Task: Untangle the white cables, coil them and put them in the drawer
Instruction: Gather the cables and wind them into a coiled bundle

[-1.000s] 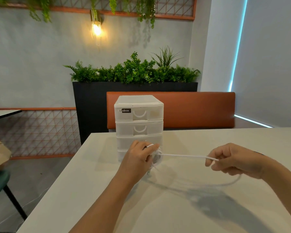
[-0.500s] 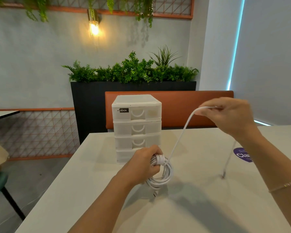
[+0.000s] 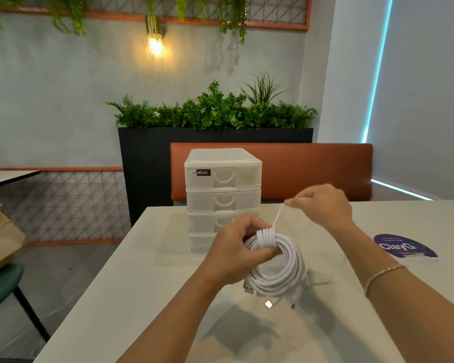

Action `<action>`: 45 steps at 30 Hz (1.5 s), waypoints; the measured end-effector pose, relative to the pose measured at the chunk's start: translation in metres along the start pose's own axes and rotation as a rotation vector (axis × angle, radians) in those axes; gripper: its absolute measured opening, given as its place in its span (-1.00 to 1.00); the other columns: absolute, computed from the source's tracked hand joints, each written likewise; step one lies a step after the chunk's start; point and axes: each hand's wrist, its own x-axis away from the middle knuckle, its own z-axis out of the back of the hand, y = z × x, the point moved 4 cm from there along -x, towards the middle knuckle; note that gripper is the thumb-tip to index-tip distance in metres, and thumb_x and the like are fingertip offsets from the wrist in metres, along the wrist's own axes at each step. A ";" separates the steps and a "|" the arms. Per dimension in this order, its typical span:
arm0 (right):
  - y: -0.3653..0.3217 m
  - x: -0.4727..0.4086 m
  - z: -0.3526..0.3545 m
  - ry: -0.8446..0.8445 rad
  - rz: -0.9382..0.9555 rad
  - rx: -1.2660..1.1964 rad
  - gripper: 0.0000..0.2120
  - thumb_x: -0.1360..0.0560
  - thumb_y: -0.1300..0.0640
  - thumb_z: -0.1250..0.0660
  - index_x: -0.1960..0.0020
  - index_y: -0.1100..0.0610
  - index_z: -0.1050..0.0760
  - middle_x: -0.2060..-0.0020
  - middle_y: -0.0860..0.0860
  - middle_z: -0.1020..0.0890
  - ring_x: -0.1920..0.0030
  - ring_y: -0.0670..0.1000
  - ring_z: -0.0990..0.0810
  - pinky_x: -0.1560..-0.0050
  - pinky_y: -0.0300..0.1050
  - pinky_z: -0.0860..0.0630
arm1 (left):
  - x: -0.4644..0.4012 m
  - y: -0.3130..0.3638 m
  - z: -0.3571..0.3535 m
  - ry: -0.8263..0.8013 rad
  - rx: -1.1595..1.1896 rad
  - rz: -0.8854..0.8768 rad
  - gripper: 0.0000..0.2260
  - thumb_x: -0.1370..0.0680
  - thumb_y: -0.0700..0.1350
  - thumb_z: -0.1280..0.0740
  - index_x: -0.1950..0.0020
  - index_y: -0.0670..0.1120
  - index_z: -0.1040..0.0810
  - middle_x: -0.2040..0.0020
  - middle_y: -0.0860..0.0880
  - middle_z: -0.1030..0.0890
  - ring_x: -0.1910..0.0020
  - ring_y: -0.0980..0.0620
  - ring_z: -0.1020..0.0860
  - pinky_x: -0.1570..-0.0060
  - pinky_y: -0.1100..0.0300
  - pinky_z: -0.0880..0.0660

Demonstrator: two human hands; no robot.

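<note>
White round cable coil [image 3: 278,260], now bound by several wraps, hangs gripped in the left hand [image 3: 236,254]; the right hand [image 3: 323,205], lowered closer, pinches the short tail; the closed white plastic drawer unit [image 3: 222,195] waits behind.

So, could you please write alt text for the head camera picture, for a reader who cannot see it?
A person's left hand grips a coil of white cable above a pale table, while the right hand pinches the cable's loose end, wrapping it around the coil. Behind stands a white drawer unit, all visible drawers closed.
</note>
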 end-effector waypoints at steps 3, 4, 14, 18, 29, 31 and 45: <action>0.014 0.011 -0.025 -0.257 -0.115 0.100 -0.62 -0.35 -0.25 -0.40 0.10 0.07 -0.63 0.11 -0.01 -0.65 0.08 0.01 -0.58 0.00 -0.07 -0.53 | 0.000 0.001 0.007 0.085 0.109 0.044 -0.59 -0.39 -0.20 -0.49 -0.07 0.16 -0.43 0.09 -0.02 -0.65 0.17 0.06 -0.63 0.11 0.17 -0.61; 0.015 0.015 -0.031 -0.334 -0.135 0.146 -0.66 -0.39 -0.20 -0.39 0.14 0.09 -0.63 0.11 0.01 -0.64 0.06 0.03 -0.58 -0.04 -0.06 -0.53 | 0.001 0.003 0.007 0.092 0.128 0.040 -0.59 -0.40 -0.22 -0.47 -0.09 0.18 -0.45 0.11 0.00 -0.65 0.21 0.10 -0.62 0.17 0.23 -0.59; 0.040 0.037 -0.042 -0.431 0.003 0.185 -0.67 -0.45 -0.12 -0.37 -0.17 -0.02 -0.54 -0.21 -0.06 -0.55 -0.20 -0.01 -0.48 -0.26 -0.08 -0.39 | -0.002 -0.017 0.018 0.252 -0.099 0.141 -0.78 -0.42 -0.13 -0.47 -0.01 0.12 -0.59 0.13 0.21 -0.60 0.16 0.22 -0.55 0.19 0.47 -0.46; 0.000 0.065 -0.018 0.185 0.414 -0.181 -0.75 -0.42 -0.02 -0.40 -0.04 0.07 -0.61 -0.02 0.01 -0.63 -0.11 -0.02 -0.49 -0.16 -0.32 -0.27 | -0.002 -0.022 0.019 0.396 -0.151 0.159 -0.79 -0.40 -0.14 -0.49 0.02 0.07 -0.57 0.20 0.20 -0.58 0.22 0.23 -0.54 0.29 0.53 -0.42; -0.045 0.109 -0.049 0.226 0.519 0.147 -0.70 -0.03 0.07 -0.66 0.27 -0.02 -0.69 0.24 0.08 -0.66 0.18 0.13 -0.63 0.31 -0.07 -0.57 | -0.003 -0.045 0.020 0.327 0.483 0.524 -0.64 -0.29 -0.33 -0.53 -0.03 -0.15 -0.57 0.09 -0.15 -0.65 0.15 -0.09 -0.61 0.09 0.08 -0.58; -0.048 0.108 -0.050 0.226 0.461 0.190 -0.73 -0.03 0.05 -0.66 0.31 -0.02 -0.68 0.23 0.09 -0.66 0.18 0.13 -0.64 0.32 -0.06 -0.57 | -0.005 -0.043 0.018 0.262 0.555 0.527 -0.61 -0.30 -0.33 -0.52 -0.09 -0.18 -0.56 0.07 -0.16 -0.65 0.12 -0.09 -0.61 0.10 0.11 -0.59; -0.039 0.101 -0.041 0.059 0.288 0.027 -0.81 -0.51 -0.06 -0.27 0.00 -0.04 -0.61 -0.26 -0.05 -0.43 -0.24 -0.04 -0.31 -0.13 -0.22 -0.30 | -0.004 -0.033 0.013 0.068 0.640 0.436 -0.63 -0.37 -0.40 -0.42 -0.14 -0.17 -0.55 0.10 -0.12 -0.67 0.15 -0.02 -0.64 0.15 0.18 -0.59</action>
